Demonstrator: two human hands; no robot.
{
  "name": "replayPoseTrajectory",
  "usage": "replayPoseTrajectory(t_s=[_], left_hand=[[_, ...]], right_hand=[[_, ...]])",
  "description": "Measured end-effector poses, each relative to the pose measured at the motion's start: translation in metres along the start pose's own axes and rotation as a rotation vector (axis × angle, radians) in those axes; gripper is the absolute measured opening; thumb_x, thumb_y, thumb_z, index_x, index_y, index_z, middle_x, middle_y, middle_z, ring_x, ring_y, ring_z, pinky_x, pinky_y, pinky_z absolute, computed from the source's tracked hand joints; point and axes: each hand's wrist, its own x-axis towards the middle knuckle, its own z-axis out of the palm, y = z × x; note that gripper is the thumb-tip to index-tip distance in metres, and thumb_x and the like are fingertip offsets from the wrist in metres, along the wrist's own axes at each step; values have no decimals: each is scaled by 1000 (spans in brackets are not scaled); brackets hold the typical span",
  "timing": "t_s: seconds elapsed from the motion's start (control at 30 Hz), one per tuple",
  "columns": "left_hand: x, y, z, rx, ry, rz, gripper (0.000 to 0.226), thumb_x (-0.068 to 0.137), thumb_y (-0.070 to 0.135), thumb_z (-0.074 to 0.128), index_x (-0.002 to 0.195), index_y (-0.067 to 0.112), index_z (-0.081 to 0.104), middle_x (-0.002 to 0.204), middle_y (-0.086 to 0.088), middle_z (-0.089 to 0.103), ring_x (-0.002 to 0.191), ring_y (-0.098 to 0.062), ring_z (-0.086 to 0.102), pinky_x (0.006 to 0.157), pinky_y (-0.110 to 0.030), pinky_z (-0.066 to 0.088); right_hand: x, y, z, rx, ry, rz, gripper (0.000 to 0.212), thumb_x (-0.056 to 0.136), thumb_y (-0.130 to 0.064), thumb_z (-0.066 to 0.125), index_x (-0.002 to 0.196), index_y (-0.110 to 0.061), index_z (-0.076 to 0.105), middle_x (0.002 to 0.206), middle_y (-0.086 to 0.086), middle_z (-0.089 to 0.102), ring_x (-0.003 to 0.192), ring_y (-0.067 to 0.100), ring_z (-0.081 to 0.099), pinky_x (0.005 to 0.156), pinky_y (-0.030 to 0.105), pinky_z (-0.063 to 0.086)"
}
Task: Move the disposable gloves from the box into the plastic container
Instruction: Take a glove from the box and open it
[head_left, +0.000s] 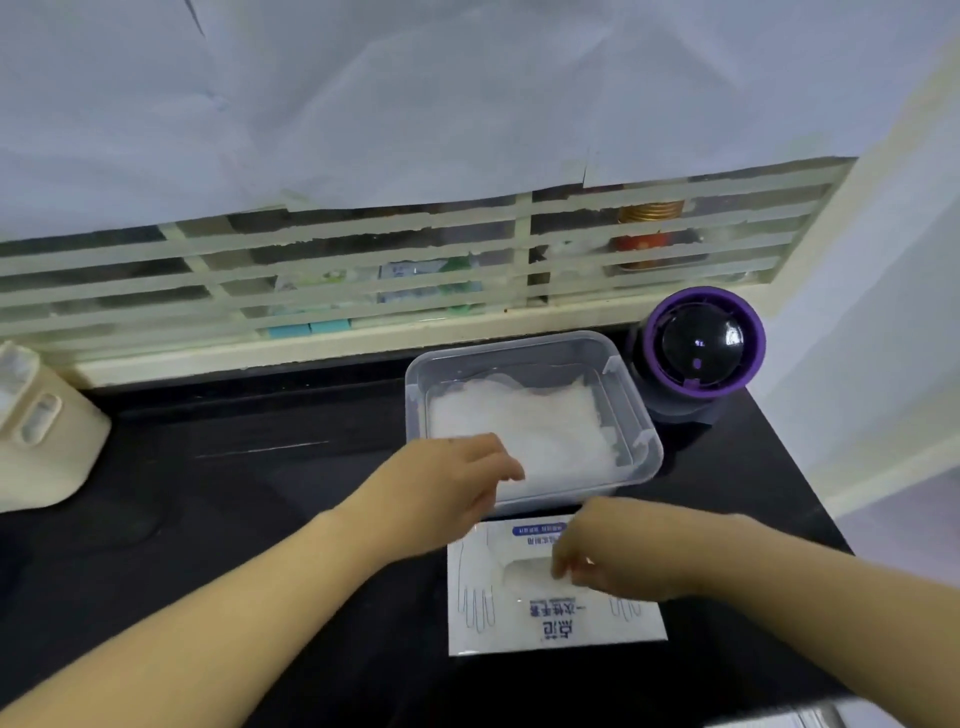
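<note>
A clear plastic container (636, 410) stands on the black counter and holds a pile of thin translucent gloves (524, 431). In front of it lies a flat white glove box (483, 623) with blue print and an oval slot on top. My left hand (447, 483) reaches over the container's near rim, its fingertips at the edge of the glove pile; whether it pinches a glove is unclear. My right hand (608, 551) hovers over the box's slot with fingers curled down into the opening, seemingly pinching glove film there.
A purple and black round device (698, 348) stands right of the container near the wall. A beige appliance (41, 431) sits at the counter's left end. A slatted window frame (363, 280) runs along the back. The counter's right edge (810, 467) drops off close by.
</note>
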Motion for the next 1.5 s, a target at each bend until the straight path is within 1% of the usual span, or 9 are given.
replayPoseTrajectory(t_s=[0.13,0.2,0.3,0.5,0.67,0.83,0.93,1.23,1.5], left_hand=[[-23,14,30,73,-179,113,30,86,17,45,103,19,69,95,5,66,65,-13,62,51,-22,41],[-32,14,48,49,-330,0,39,96,25,48,134,22,53,129,3,56,105,-17,60,78,-29,49],[-42,10,68,24,-480,-173,82,92,45,58,156,21,13,162,4,11,148,-14,13,117,-24,12],[-40,1,80,66,-505,-206,99,85,58,61,156,17,6,163,3,-7,150,-14,1,119,-26,2],[-37,3,77,80,-525,-219,100,84,57,62,156,17,6,164,2,-6,150,-15,3,119,-28,6],[-36,9,72,82,-546,-237,102,82,57,65,156,17,9,163,1,3,149,-17,11,118,-29,13],[-37,16,63,5,-557,-320,83,78,51,72,145,20,32,144,3,42,127,-22,44,103,-29,37],[-30,26,-7,-682,-406,-590,72,80,61,66,142,35,42,137,22,50,119,7,51,108,-24,40],[9,35,-34,-1646,118,-692,53,85,46,61,133,27,53,129,-1,65,122,-20,59,108,-46,41]], right_hand=[[28,11,49,-347,12,-73,52,100,-16,41,146,-35,26,118,7,54,97,31,59,77,40,49],[35,12,53,-378,88,-158,43,102,-26,38,143,-32,28,112,6,56,88,29,60,70,39,48],[44,14,58,-393,156,-241,31,103,-31,36,133,-27,43,107,5,58,86,28,59,69,39,46],[50,17,70,-405,237,-195,34,97,-17,47,130,-25,52,101,6,58,76,31,60,64,38,50],[36,26,72,-291,544,-323,20,67,-15,80,73,-24,63,67,-3,47,41,19,41,35,27,34],[1,1,26,140,862,-227,22,92,-32,51,87,-18,67,87,-10,49,58,8,50,56,23,47],[-17,-9,-16,428,974,-54,17,89,-34,51,88,-21,61,90,-14,53,73,11,55,72,22,49],[-31,-5,-51,1473,589,198,16,95,-17,53,95,-8,67,89,6,68,85,19,64,69,26,53],[-17,-8,-33,2054,271,108,24,97,-16,46,90,-5,65,76,7,62,62,18,57,63,34,53]])
